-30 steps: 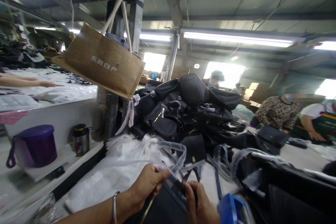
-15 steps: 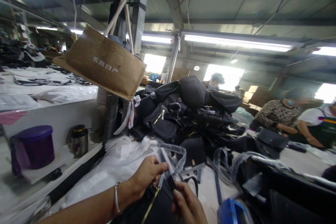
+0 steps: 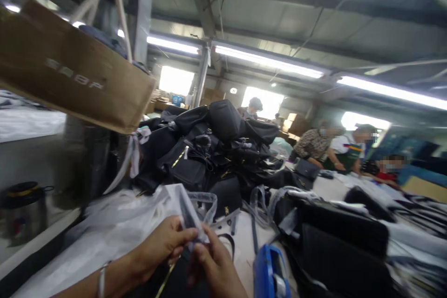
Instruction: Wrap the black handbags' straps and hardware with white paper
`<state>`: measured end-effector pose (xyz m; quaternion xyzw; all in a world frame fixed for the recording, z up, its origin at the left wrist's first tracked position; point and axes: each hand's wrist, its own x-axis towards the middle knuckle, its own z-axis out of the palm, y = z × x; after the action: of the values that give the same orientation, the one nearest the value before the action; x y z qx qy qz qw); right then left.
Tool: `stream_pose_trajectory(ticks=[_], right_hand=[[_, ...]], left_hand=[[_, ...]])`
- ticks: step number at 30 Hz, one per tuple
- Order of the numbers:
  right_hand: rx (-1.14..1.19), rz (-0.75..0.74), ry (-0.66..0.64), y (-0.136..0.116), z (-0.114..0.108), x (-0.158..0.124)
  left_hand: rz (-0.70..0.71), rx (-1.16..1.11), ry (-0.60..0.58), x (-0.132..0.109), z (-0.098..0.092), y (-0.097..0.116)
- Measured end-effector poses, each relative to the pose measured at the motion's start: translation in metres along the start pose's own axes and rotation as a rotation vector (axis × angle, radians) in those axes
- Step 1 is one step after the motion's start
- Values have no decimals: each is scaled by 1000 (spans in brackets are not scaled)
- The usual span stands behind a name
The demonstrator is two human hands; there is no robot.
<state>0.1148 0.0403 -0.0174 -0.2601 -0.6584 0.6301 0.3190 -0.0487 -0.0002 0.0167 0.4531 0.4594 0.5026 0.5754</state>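
Observation:
My left hand [image 3: 162, 244] pinches a strip of clear plastic film [image 3: 185, 207] between thumb and fingers. My right hand [image 3: 220, 263] grips the same film just beside it, fingertips nearly touching my left. The film's upper end stands up above both hands, and a dark strip shows through it. Below them lies a black bag with a gold zipper [image 3: 165, 281], mostly hidden by my hands and the lower picture edge. A plastic-wrapped strap [image 3: 209, 207] loops up just behind the film. To the right of my right hand stands a blue tape dispenser [image 3: 267, 272].
A heap of black bags [image 3: 223, 149] rises ahead. White plastic sheeting [image 3: 104, 223] spreads at left, near a thermos [image 3: 24, 214]. A brown bag [image 3: 77, 70] hangs from a post. Black bags [image 3: 342, 237] lie at right; co-workers [image 3: 310, 144] are at a table beyond.
The view has swung to the right. My right hand has come up closer to my left, and both now grip the film together. The dark strip is less visible below it.

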Motion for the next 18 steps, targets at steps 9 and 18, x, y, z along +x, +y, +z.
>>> stream_pose_trajectory(ticks=[9, 18], right_hand=[[-24, -84, 153, -9, -7, 4], [46, -103, 250, -15, -3, 13]], left_hand=[[-57, 96, -40, 26, 0, -5], [-6, 114, -76, 24, 16, -10]])
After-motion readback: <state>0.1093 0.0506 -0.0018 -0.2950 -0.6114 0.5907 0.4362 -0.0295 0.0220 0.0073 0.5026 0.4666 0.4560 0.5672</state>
